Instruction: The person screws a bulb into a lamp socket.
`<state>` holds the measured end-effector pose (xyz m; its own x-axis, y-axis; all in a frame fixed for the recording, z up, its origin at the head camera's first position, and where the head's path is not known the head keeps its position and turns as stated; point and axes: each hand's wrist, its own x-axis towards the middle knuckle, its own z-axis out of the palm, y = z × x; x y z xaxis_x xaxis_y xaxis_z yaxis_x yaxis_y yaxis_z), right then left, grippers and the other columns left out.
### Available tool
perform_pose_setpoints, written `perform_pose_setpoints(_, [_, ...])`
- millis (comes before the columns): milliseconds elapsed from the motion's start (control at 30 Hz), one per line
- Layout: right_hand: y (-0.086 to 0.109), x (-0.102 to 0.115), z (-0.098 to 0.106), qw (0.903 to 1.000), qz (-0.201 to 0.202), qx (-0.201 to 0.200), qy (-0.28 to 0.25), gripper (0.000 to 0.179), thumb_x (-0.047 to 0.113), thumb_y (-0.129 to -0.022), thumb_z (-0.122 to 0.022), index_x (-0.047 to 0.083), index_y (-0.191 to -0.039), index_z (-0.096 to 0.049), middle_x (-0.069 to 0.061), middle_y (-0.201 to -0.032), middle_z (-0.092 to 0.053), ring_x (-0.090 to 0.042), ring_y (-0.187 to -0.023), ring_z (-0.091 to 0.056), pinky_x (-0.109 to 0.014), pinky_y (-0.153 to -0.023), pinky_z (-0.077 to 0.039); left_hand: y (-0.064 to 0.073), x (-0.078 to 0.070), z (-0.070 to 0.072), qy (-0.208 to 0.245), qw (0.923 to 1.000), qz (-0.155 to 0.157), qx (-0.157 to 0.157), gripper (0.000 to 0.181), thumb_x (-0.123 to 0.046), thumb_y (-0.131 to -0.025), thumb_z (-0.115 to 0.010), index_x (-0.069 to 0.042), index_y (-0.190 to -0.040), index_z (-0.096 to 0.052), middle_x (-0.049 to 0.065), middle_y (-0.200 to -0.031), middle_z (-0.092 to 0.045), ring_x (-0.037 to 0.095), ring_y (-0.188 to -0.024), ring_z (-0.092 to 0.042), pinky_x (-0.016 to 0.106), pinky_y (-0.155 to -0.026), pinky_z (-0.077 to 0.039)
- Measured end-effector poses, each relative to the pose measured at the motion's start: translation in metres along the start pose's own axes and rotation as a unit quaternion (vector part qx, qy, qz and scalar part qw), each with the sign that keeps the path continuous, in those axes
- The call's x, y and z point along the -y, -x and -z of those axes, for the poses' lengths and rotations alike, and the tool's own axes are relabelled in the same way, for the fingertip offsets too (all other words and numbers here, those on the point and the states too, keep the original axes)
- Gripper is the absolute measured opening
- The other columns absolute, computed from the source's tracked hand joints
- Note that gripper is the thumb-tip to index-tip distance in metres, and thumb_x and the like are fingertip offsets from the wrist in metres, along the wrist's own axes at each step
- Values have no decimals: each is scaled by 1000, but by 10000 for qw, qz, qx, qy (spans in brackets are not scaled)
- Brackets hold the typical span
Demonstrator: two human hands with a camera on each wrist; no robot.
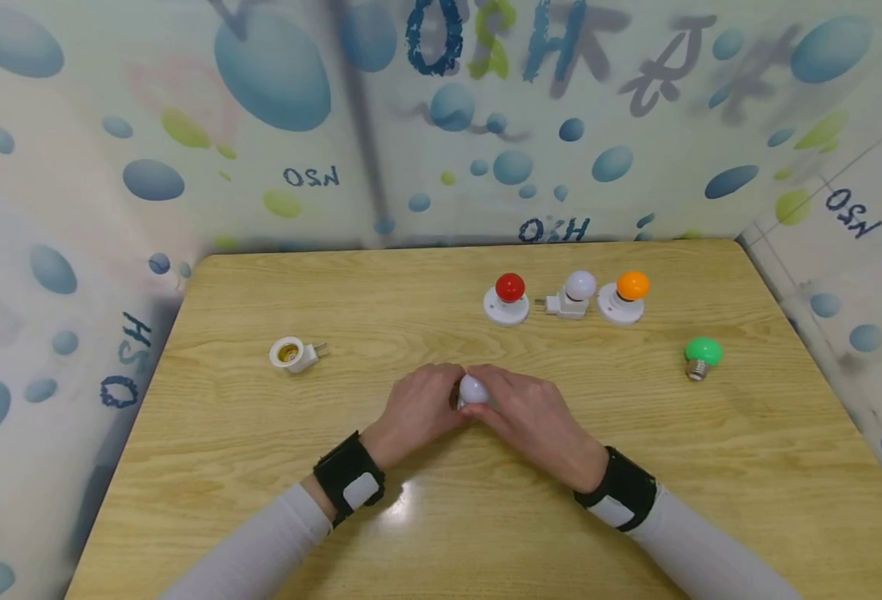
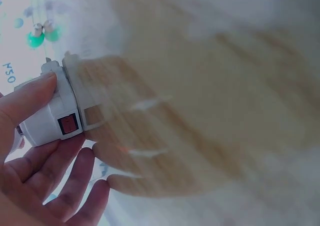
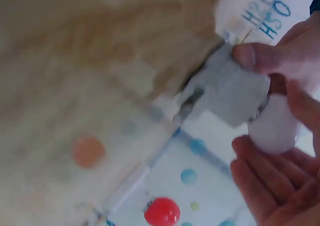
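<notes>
Near the middle of the table, both hands meet around one white light bulb [image 1: 473, 390] seated in a white plug-in lamp socket [image 2: 45, 118]. My left hand [image 1: 426, 404] grips the socket, its thumb on one side and fingers on the other; a red switch [image 2: 68, 125] shows on the housing. With thumb and fingers, my right hand [image 1: 531, 412] holds the round bulb, which appears below the socket in the right wrist view. The hands hide most of the socket in the head view.
An unoccupied plug-in socket [image 1: 291, 354] lies to the left. Along the back stand a red bulb [image 1: 510, 287] and an orange bulb [image 1: 633, 285] in round bases, with a white bulb [image 1: 580, 285] in a plug-in socket between them. A loose green bulb [image 1: 704, 352] lies right.
</notes>
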<state>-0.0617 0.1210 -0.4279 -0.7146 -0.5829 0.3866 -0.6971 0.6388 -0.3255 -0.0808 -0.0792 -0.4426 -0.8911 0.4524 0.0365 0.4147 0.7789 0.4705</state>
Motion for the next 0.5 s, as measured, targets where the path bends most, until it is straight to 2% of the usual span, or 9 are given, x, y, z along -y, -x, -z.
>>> perform_pose_setpoints(67, [-1,-2,2,9998,27,193,-99,53,37,-91,-79,6,-130,-62,-11,-122,-72,-19,-101,-72,-36,-79,-61,0,0,0,13,10000,1,30,37,-39,-83,-88,-12,-99,-68,-5,-76,-55,12,-70,-52,28,-56,-44])
perform_pose_setpoints(167, [-3,-6,8,9965,184,728,-365,60,35,-93,-78,9,-143,-56,-14,-142,-61,-24,-122,-65,-40,-94,-57,0,-1,0,16,10000,17,86,38,-40,-82,-89,-13,-97,-67,-6,-75,-54,12,-70,-51,27,-55,-44])
perform_pose_setpoints(300, [-6,-12,15,9884,531,1227,-716,57,20,-99,-72,12,-152,-51,-12,-154,-51,-24,-135,-55,-40,-106,-50,-1,-1,1,23,9999,36,116,39,-43,-82,-89,-15,-100,-69,-6,-74,-54,11,-70,-51,27,-54,-44])
perform_pose_setpoints(400, [-9,-14,16,9873,738,1176,-768,49,12,-100,-70,9,-146,-56,-11,-146,-58,-23,-131,-59,-38,-105,-51,-1,0,1,49,9999,55,133,41,-44,-82,-88,-15,-104,-70,-7,-75,-55,11,-71,-52,27,-56,-45])
perform_pose_setpoints(500, [-11,-15,14,9892,883,961,-669,46,12,-97,-73,6,-141,-59,-12,-140,-63,-24,-124,-64,-38,-100,-54,-2,1,2,27,9999,46,162,43,-45,-82,-88,-15,-108,-72,-8,-76,-56,10,-71,-52,27,-56,-45])
